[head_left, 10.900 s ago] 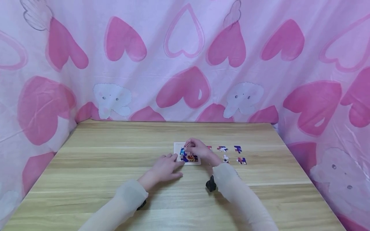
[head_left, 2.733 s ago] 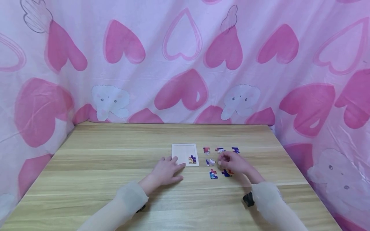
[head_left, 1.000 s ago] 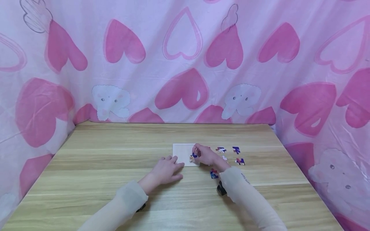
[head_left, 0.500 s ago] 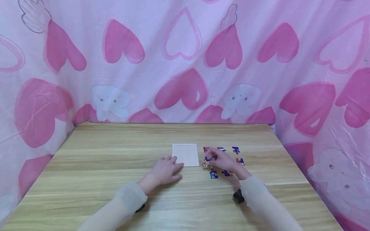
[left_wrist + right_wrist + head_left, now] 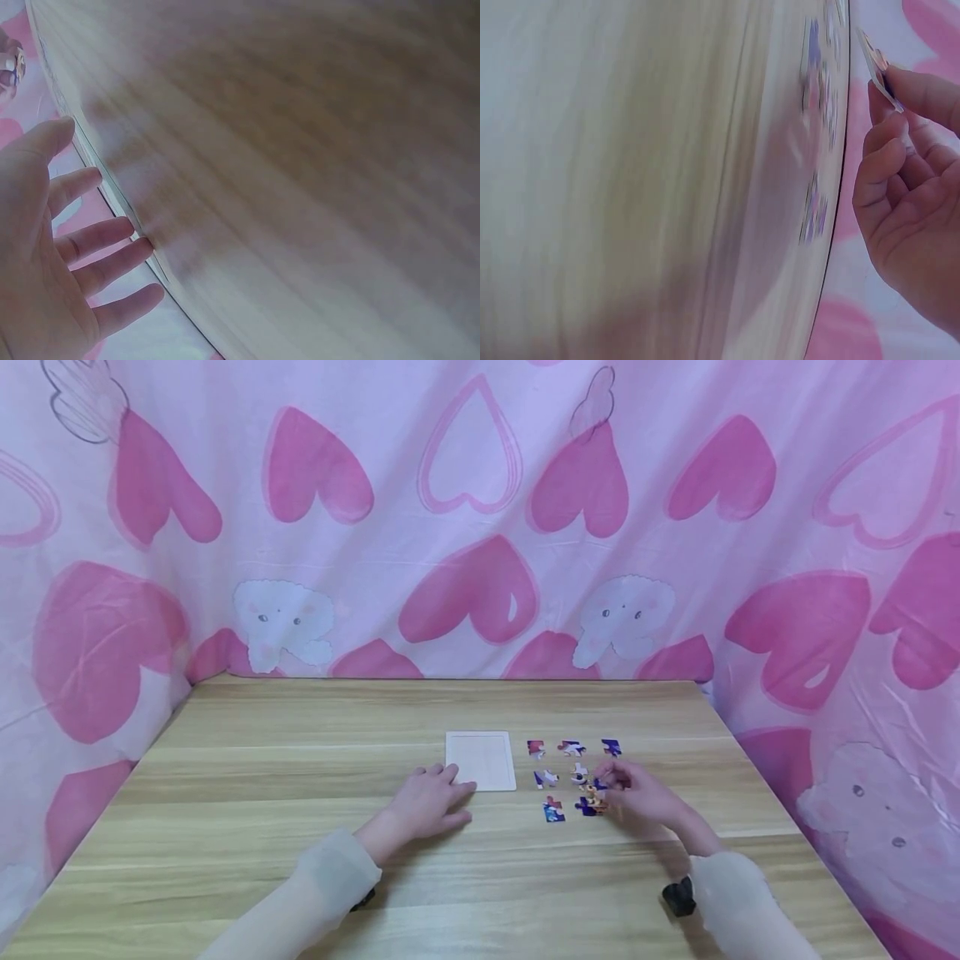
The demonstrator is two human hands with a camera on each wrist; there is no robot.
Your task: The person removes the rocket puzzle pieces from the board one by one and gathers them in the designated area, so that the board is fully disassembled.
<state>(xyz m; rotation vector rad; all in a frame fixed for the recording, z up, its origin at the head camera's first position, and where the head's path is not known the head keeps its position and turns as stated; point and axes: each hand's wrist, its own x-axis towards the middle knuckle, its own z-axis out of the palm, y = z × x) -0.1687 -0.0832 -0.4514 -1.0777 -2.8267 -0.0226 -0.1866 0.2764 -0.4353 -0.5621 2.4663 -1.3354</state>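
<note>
My left hand (image 5: 423, 802) lies with spread fingers at the near left corner of a white puzzle tray (image 5: 480, 760), fingertips touching its edge. The tray's flat inside shows no pieces. Between right thumb and fingers, my right hand (image 5: 643, 795) pinches a jigsaw piece (image 5: 596, 795) in orange and dark blue, over the near right of the laid-out pieces. In the right wrist view this jigsaw piece (image 5: 877, 67) is tilted and raised off the table. The left wrist view shows the left palm (image 5: 37, 255) with fingers extended.
Several loose jigsaw pieces lie in rough rows right of the tray, among them a red one (image 5: 536, 749), a purple one (image 5: 611, 747) and a red-blue one (image 5: 553, 810). The right hand may cover others. A pink heart-print curtain (image 5: 465, 593) borders the wooden table (image 5: 315, 718).
Earlier the tray held several pieces, then a single one. The right hand has lifted that piece out and carried it rightward to the loose pieces. The left hand has stayed put.
</note>
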